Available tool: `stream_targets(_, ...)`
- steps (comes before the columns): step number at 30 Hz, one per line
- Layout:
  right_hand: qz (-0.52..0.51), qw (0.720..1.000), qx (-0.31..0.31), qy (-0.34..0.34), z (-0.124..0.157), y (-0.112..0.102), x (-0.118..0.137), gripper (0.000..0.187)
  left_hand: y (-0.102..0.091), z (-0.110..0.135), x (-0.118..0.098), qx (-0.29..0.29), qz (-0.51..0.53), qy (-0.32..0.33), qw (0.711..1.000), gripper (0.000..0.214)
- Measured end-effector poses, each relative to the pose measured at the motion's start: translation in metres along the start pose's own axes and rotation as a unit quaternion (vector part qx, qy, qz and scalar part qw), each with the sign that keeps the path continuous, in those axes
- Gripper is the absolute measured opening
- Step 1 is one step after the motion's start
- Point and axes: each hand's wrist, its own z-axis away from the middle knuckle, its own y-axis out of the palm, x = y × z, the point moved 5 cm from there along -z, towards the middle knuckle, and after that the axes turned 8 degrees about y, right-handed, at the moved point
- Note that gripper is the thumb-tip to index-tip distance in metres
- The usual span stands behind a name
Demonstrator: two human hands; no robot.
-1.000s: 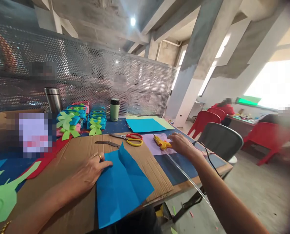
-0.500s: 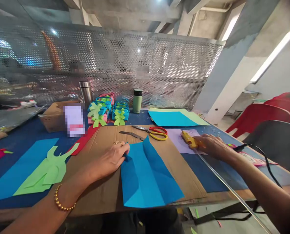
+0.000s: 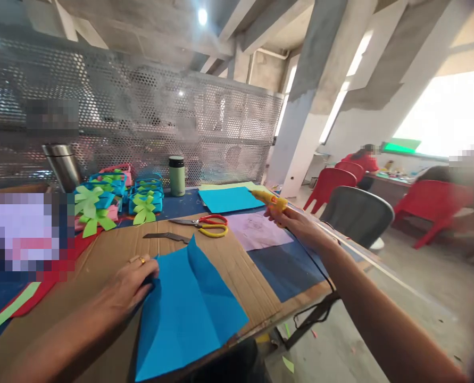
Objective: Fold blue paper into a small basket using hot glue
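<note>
the person's right hand [image 3: 294,221] had its grip closed around a yellow glue gun [image 3: 271,200], held up over the right-hand part of the surface [image 3: 284,276], the nozzle turned toward the left. the left hand [image 3: 131,282] lay at the left edge of a creased blue sheet [image 3: 184,314], fingers curled against the paper; whether that grip pinched it could not be told. the blue sheet rested on brown cardboard [image 3: 244,287], its far corner bent up. just beyond it lay a dark blade [image 3: 167,236] and scissors [image 3: 213,226] with one red and one yellow handle. a purple sheet [image 3: 258,234] lay right of the scissors, near the right hand. farther back, a pale green bottle [image 3: 176,178] stood beside small baskets [image 3: 151,191] bearing green paper flowers [image 3: 144,206].
</note>
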Motion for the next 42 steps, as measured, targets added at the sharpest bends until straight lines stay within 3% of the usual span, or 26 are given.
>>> stream_targets(2, -0.113, 0.992, 0.051, -0.017, 0.005, 0.005, 0.021, 0.046, 0.002, 0.000, 0.003, 0.007, -0.002, 0.004, 1.000, 0.011)
stream_targets(5, -0.263, 0.952, 0.146, -0.051, 0.014, 0.022, 0.060, 0.050, -0.005, 0.001, -0.003, 0.018, -0.002, -0.018, 1.000, 0.010)
stream_targets(9, -0.260, 0.914, 0.300, -0.086, 0.032, 0.058, 0.113, 0.052, -0.025, 0.006, -0.024, 0.068, 0.042, -0.046, 0.996, 0.011)
stream_targets(12, -0.215, 0.904, 0.351, -0.114, 0.039, 0.082, 0.137, 0.051, -0.041, 0.010, -0.033, 0.080, 0.051, -0.062, 0.994, 0.017)
stream_targets(17, -0.132, 0.918, 0.339, -0.161, 0.035, 0.107, 0.139, 0.054, -0.046, 0.013, -0.028, 0.103, 0.067, -0.109, 0.986, 0.020)
stream_targets(24, -0.115, 0.918, 0.330, -0.189, 0.030, 0.117, 0.124, 0.042, -0.050, 0.007, -0.034, 0.101, 0.070, -0.120, 0.985, 0.017)
stream_targets(31, -0.083, 0.921, 0.324, -0.199, 0.023, 0.127, 0.125, 0.042, -0.048, 0.003, -0.032, 0.090, 0.079, -0.110, 0.987, 0.021)
stream_targets(36, -0.049, 0.936, 0.297, -0.182, 0.026, 0.121, 0.127, 0.045, -0.048, 0.004, -0.031, 0.092, 0.066, -0.108, 0.988, 0.020)
stream_targets(42, -0.061, 0.942, 0.248, -0.218, 0.032, 0.106, 0.151, 0.042, -0.047, 0.005, -0.030, 0.073, 0.056, -0.087, 0.992, 0.024)
